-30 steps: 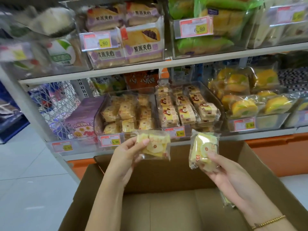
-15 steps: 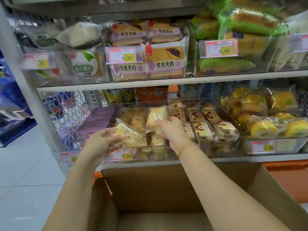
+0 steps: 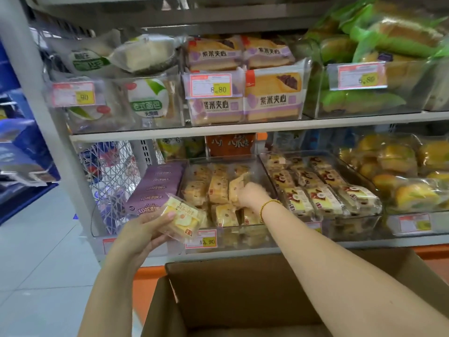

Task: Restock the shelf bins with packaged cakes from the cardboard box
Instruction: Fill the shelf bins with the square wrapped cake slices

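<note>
Head view: the left hand [image 3: 143, 231] is gripping a cake packet [image 3: 181, 218] just before the bin [image 3: 243, 238], thumb and fingers clamped on its edges. Inside the bin, the right hand [image 3: 250, 194] is tucking in a second packet [image 3: 237, 184], fingers curled round it. Both are looking light, soft and crinkly-slick, so I'd be holding them gently by the sides.

Place: a shop, at a grocery store's bakery shelving.
Landmark: white shelf board [image 3: 243, 129] carrying clear bins [image 3: 252, 239].
Above the board: bagged breads [image 3: 148, 100] and a printed price tag [image 3: 211, 85] reading 8.80.
Below the board: rows of wrapped cakes [image 3: 218, 190] and a tag [image 3: 201, 240] ending .90.
Below, in front: open cardboard box [image 3: 243, 288].
Left of the board: pale tiled floor [image 3: 36, 263].
</note>
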A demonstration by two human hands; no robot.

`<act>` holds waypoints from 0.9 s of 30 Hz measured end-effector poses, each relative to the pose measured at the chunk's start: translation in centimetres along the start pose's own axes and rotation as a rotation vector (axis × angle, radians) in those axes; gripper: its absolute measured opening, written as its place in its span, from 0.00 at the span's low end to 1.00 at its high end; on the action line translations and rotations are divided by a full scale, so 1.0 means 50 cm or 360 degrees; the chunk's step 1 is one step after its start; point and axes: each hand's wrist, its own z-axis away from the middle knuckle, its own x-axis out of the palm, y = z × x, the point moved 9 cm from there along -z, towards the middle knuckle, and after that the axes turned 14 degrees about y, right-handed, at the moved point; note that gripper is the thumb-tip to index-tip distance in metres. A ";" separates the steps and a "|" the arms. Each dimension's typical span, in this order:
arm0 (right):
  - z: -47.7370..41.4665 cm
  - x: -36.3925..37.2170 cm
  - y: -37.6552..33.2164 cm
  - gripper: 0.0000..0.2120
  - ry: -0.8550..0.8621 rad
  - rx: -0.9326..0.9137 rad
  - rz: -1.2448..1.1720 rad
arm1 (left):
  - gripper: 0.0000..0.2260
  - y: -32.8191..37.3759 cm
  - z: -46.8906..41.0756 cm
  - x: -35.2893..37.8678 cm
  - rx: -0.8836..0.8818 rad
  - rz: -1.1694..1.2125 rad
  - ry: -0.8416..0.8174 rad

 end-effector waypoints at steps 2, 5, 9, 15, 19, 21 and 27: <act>-0.020 -0.010 0.015 0.18 0.0152 -0.0059 0.0353 | 0.11 0.004 0.000 -0.011 0.0002 0.0006 -0.0010; -0.017 -0.021 0.011 0.13 0.0164 -0.0167 0.0639 | 0.10 0.009 0.004 -0.016 0.0020 0.0001 -0.0030; -0.039 -0.026 0.002 0.19 0.0231 -0.0354 0.0648 | 0.12 0.010 0.010 0.001 0.0041 -0.0020 -0.0073; -0.055 -0.025 -0.002 0.16 0.0192 -0.0402 0.0603 | 0.10 0.002 0.008 0.009 0.0020 -0.0033 -0.0053; 0.037 -0.055 -0.071 0.18 0.0152 -0.0572 -0.0024 | 0.10 0.001 0.005 0.021 0.0054 -0.0091 -0.0061; 0.118 -0.002 -0.102 0.25 -0.0524 -0.0432 -0.0453 | 0.13 -0.001 -0.001 0.027 0.0084 -0.0128 -0.0063; 0.150 0.095 -0.092 0.22 -0.0986 0.0040 -0.0850 | 0.10 -0.004 -0.007 0.023 0.0158 -0.0137 0.0131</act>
